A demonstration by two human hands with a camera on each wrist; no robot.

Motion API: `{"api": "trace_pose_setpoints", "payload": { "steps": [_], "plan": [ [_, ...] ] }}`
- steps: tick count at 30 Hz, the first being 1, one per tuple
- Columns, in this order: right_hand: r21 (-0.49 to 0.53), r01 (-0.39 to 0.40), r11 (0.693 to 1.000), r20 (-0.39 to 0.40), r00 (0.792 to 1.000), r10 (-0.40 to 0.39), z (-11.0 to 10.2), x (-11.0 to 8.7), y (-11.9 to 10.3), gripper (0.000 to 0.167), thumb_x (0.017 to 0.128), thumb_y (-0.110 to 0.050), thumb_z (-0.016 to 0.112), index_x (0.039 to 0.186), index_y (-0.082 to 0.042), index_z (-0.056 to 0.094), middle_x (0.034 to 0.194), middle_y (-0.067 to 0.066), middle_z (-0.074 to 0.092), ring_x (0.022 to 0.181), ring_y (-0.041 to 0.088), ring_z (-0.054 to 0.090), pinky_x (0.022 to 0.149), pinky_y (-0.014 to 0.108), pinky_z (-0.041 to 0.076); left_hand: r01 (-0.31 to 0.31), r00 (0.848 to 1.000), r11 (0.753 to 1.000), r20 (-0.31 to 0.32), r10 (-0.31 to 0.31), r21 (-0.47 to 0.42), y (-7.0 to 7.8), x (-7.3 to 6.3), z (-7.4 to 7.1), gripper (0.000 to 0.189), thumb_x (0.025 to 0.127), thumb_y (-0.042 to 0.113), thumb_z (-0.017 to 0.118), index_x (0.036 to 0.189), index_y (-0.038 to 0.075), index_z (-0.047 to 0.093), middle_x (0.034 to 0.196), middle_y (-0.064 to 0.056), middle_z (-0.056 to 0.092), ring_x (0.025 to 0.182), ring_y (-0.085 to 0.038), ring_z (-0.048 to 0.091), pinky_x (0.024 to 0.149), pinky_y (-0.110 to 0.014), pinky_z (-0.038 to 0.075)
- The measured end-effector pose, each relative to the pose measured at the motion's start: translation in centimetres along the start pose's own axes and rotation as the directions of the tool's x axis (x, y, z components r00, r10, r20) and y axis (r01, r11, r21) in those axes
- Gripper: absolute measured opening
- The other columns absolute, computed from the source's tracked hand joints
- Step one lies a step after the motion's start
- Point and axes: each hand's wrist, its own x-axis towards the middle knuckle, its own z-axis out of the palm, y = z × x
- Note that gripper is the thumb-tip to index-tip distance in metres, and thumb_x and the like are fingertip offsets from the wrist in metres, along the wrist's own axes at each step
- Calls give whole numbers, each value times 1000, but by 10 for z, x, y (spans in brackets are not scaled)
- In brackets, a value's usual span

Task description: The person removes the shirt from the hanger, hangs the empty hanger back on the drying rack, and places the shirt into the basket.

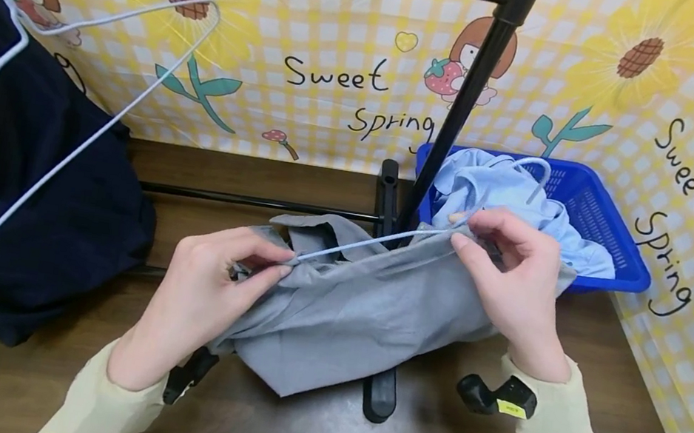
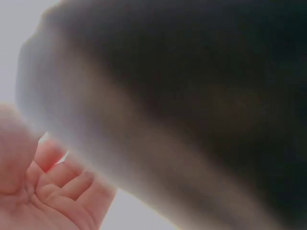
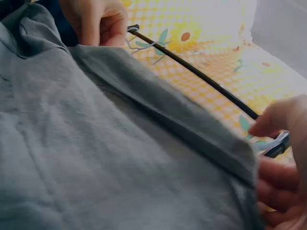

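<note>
A grey garment hangs between my two hands. The pale blue bar of a clothes hanger runs along its upper edge. My left hand pinches the cloth between thumb and forefinger at the bar's left end. At the other end, my right hand pinches the garment's edge, with its fingertips beside the hanger's corner. In the right wrist view the grey cloth stretches between both hands. A dark blur fills most of the left wrist view, hiding the left fingertips; part of the palm shows.
A black garment rack stands in front of me, its base bar low behind the garment. On the left are a dark navy garment and a pale wire hanger. A blue basket at right holds light blue clothing.
</note>
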Motion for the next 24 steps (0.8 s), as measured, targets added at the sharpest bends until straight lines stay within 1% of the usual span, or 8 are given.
{"api": "trace_pose_setpoints", "payload": {
  "steps": [3,5,9,11,15,18,21,24],
  "plan": [
    [72,48,996,-23,999,-46,2,0,5,10,86,10,73,96,10,73,91,13,72,81,23,63,76,24,53,0,1000,1000,4,0,-10,-1,1,0,27,77,-5,85,97,12,81,89,8,73,73,-4,64,60,-15,46],
    [67,54,996,-26,998,-53,2,0,7,8,87,7,74,95,10,73,89,13,72,78,22,63,72,24,52,4,1000,1000,17,-4,-11,-2,2,-1,28,78,-5,85,100,11,81,89,8,73,72,-4,64,62,-15,47],
    [34,55,998,-34,998,-54,2,1,10,4,89,5,72,92,8,72,86,12,71,76,22,61,67,24,50,10,998,1000,63,-9,-20,-5,4,-2,31,80,-3,85,107,13,81,89,10,70,72,-4,62,60,-16,45],
    [37,55,998,-61,997,-52,3,2,11,2,89,6,71,89,9,71,85,11,70,76,23,60,68,25,49,5,995,999,96,-2,-38,-6,6,-2,33,82,-3,83,110,14,81,89,10,67,74,-5,60,61,-17,44],
    [33,57,998,-115,992,-53,6,5,15,7,91,5,69,85,10,67,83,9,69,77,23,60,71,28,47,0,988,999,153,7,-45,-10,10,-2,36,85,-4,80,113,17,80,91,10,64,77,-5,59,64,-20,43],
    [16,45,999,-156,987,-42,7,6,18,8,91,4,68,84,8,67,80,8,67,76,21,59,72,28,47,19,985,999,170,-13,-32,-12,11,-3,32,86,-2,80,112,18,79,93,10,65,78,-5,60,65,-21,46],
    [24,42,999,-188,981,-37,7,7,22,8,91,6,66,84,8,66,80,8,65,75,20,58,71,27,47,55,982,998,181,-49,-28,-12,10,-3,27,88,1,80,109,18,78,98,9,67,78,-5,62,63,-23,48],
    [61,39,997,-217,976,-25,5,9,25,7,90,8,65,83,9,65,79,8,63,75,20,56,70,26,46,88,979,996,187,-81,-29,-11,10,-5,23,88,3,80,106,17,76,104,9,68,78,-4,63,62,-25,49]
  ]
}}
